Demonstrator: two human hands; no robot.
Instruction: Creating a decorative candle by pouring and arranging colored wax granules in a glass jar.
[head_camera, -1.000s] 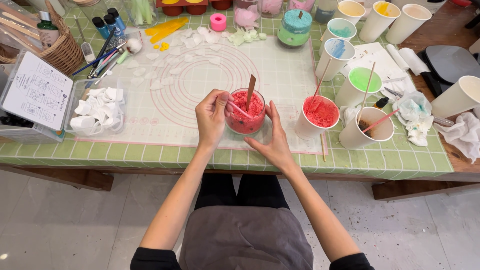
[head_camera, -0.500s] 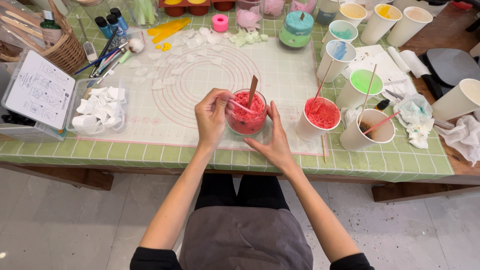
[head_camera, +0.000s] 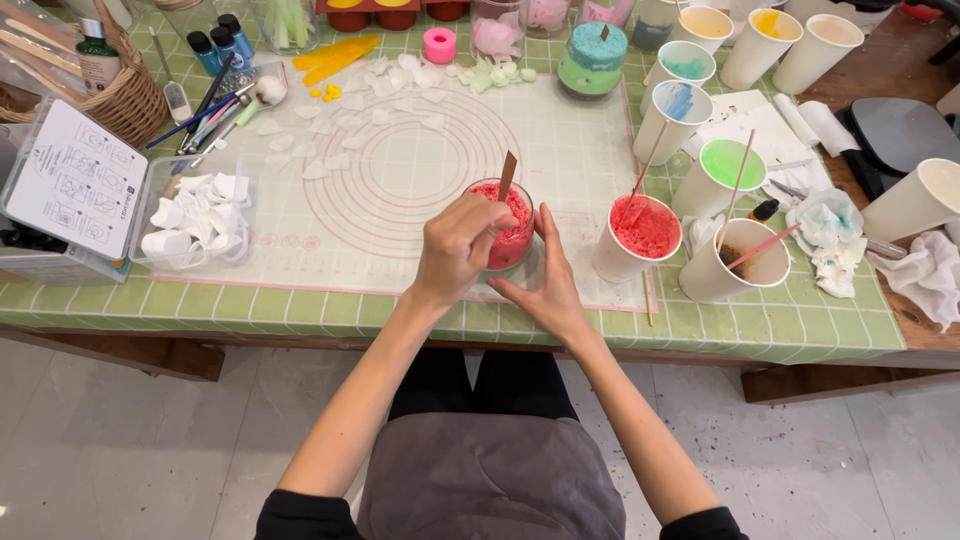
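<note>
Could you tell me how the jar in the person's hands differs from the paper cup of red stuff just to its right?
The jar is clear glass, so its red filling shows through the wall; the red cup is opaque white paper. The jar is held between the left hand and right hand; the red cup stands untouched. The jar's stick is flat and brown; the red cup's is thin. Both hold red crumbly material and sit on the mat.

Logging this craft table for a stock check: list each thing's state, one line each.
Glass jar: upright, filled with red granules, stick in it.
Left hand: grip closed on jar.
Right hand: open palm against jar.
Red paper cup: upright, full.
Green paper cup: upright, stick inside.
Clear plastic box: open, holding white pieces.
</note>
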